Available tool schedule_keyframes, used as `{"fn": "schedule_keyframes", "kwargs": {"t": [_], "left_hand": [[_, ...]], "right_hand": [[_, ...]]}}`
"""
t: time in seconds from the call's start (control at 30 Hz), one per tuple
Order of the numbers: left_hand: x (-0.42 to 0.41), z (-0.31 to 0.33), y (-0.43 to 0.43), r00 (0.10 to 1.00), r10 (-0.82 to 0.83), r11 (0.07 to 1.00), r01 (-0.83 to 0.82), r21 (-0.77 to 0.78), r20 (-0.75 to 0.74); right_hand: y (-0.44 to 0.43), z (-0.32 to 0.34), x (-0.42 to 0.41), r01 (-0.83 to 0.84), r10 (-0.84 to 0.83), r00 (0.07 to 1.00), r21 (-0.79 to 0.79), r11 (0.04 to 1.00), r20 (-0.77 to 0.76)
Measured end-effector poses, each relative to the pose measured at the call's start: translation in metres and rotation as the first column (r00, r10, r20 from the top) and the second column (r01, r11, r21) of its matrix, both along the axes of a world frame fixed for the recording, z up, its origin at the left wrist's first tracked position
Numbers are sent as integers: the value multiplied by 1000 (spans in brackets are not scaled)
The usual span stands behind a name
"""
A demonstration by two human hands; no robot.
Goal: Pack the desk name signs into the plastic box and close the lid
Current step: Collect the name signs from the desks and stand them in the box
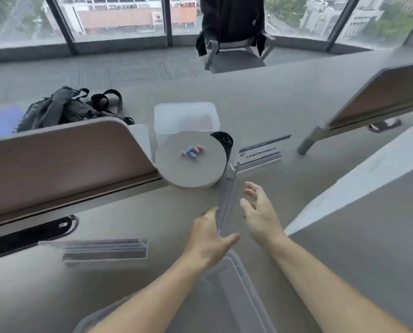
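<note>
Clear acrylic name sign (227, 198) on desk, edge-on, long axis running away from person. Left hand (209, 239) touching near end, fingers loosely spread; right hand (258, 212) just beside, fingers splayed, empty. Plastic box (186, 118) farther off, beyond round disc (191, 159).

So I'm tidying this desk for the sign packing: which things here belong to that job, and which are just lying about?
Job: upright clear sign between the hands, printed sign, flat sign, plastic box, lid.

Lying about: round stand with small capsules, black cup, backpack.
</note>
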State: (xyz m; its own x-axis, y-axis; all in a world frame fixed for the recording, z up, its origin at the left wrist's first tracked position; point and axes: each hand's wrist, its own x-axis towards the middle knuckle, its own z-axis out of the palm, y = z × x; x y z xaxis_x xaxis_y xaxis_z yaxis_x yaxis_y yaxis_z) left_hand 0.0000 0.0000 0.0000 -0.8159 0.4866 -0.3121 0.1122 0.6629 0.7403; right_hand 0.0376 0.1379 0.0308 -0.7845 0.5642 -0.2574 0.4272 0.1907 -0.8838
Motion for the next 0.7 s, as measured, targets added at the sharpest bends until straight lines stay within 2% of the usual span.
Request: {"fn": "schedule_keyframes", "kwargs": {"t": [0.1, 0.2, 0.27, 0.37, 0.47, 0.57, 0.7], "left_hand": [[-8, -19, 4, 993, 7, 1000, -3, 27, -122], [-25, -29, -9, 990, -25, 999, 29, 28, -139], [-44, -32, -22, 992, -44, 995, 54, 85, -116], [-66, -37, -38, 995, 89, 979, -78, 191, -49], [-67, -45, -45, 967, 254, 949, -252, 191, 10], [-56, -40, -50, 972, 226, 963, -212, 166, -71], [-52, -5, -63, 959, 248, 949, -212, 234, -137]], "right_hand": [[11, -26, -13, -4, 3, 1000, 29, 1000, 29], [22, -44, -17, -1, -1, 998, 29, 1000, 55], [30, -51, -20, 10, -12, 998, 30, 999, 60], [37, -62, -22, 57, -58, 997, 29, 998, 42], [36, -70, -17, 72, -73, 997, 74, 995, 22], [34, -67, -7, 93, -97, 995, 188, 978, 13], [21, -37, 11, 93, -71, 992, 223, 970, -101]]}}
